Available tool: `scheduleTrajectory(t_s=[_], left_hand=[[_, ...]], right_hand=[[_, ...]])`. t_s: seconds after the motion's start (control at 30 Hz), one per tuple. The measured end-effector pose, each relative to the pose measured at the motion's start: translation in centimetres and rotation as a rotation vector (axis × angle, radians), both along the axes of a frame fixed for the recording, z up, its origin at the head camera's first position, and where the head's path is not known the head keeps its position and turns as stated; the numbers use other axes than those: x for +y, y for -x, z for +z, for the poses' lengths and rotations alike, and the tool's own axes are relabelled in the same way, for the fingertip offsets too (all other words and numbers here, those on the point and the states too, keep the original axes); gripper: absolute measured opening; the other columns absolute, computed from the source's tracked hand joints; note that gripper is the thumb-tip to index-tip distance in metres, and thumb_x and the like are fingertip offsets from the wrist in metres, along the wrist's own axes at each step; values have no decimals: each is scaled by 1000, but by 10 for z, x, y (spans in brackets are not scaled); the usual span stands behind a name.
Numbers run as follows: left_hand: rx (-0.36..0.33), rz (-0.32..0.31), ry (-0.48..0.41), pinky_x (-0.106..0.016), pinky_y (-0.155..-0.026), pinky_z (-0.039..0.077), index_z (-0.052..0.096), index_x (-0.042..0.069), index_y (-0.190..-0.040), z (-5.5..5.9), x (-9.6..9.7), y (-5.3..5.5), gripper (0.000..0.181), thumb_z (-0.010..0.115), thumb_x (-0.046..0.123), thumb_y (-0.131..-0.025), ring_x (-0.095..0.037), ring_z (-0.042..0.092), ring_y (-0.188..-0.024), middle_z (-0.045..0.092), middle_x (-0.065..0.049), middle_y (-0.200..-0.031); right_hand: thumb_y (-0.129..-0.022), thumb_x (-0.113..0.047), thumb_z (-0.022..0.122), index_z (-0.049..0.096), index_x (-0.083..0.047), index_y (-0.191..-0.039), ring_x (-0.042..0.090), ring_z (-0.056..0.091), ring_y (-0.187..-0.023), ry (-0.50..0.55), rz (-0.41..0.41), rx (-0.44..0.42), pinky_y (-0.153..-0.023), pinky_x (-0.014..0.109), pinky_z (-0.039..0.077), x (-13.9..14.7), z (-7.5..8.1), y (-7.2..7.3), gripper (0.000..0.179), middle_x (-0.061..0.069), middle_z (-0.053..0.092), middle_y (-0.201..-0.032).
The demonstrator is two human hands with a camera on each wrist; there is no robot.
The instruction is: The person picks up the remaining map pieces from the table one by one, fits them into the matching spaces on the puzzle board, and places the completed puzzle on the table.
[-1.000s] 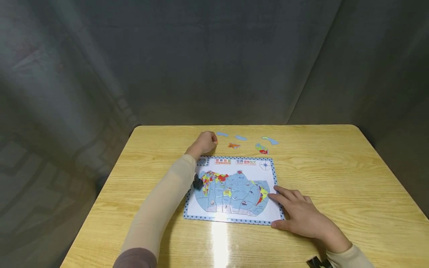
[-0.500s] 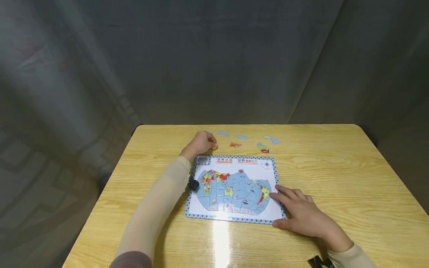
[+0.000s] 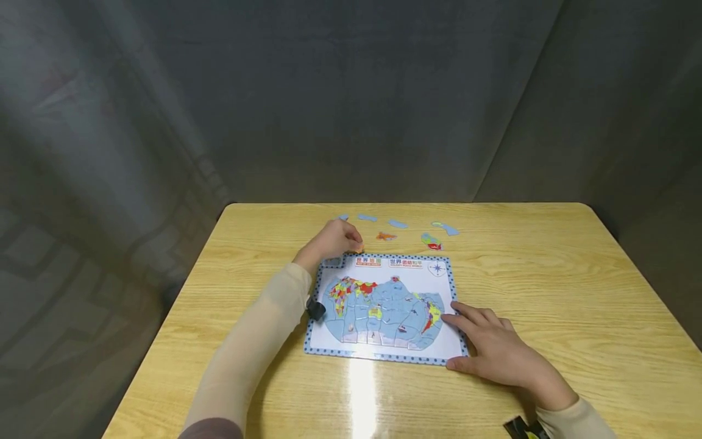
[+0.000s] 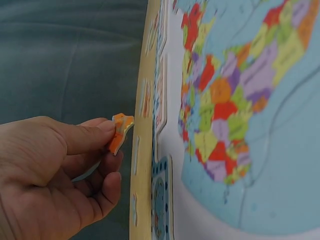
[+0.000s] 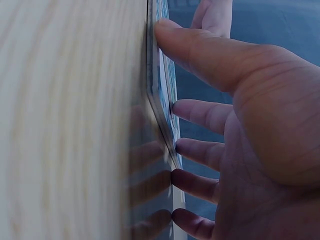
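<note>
A world map puzzle board with a blue dotted border lies on the table, many of its pieces set in. Between thumb and fingers my left hand pinches an orange puzzle piece, held just beyond the board's far left edge. The left wrist view shows this piece raised off the table, with coloured map pieces to its right. My right hand rests at the board's right edge; in the right wrist view its thumb and spread fingertips touch the board and the table.
Several loose puzzle pieces lie behind the board, among them an orange piece, a green and red piece and blue pieces. A dark curtain hangs behind the wooden table.
My left hand has picked the orange piece up from the table and brought it slightly right and nearer the board. The right hand has stayed at the board's edge.
</note>
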State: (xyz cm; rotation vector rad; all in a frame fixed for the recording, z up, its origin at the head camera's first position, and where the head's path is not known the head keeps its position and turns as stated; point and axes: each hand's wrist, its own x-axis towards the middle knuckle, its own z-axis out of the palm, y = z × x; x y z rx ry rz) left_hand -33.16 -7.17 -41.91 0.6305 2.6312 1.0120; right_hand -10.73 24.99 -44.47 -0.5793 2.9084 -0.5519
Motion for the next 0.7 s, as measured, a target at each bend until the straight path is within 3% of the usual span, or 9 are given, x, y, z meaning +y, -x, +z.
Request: scheduleTrajectory(t_s=[0.27,0.7], left_hand=[[32,-84,66,-30,-73,50,75,11,-93,4,7,-11,6,71,15,-92,-15,59,-78,69,5,-87],[-10,-171,136,-28,-72,48,75,16,-92,-2,11,-18,5,70,14,-93,-17,56,-82,67,7,-90]], right_hand=[[-79,-68,66,53,-20,-142,37,36,-131,2,-5,-5,-89,61,33,0,1,1,81,11,37,-153],[-79,-67,67,52,-20,-142,38,35,-132,2,-7,-17,-91,63,32,0,2,1,81,12,36,-153]])
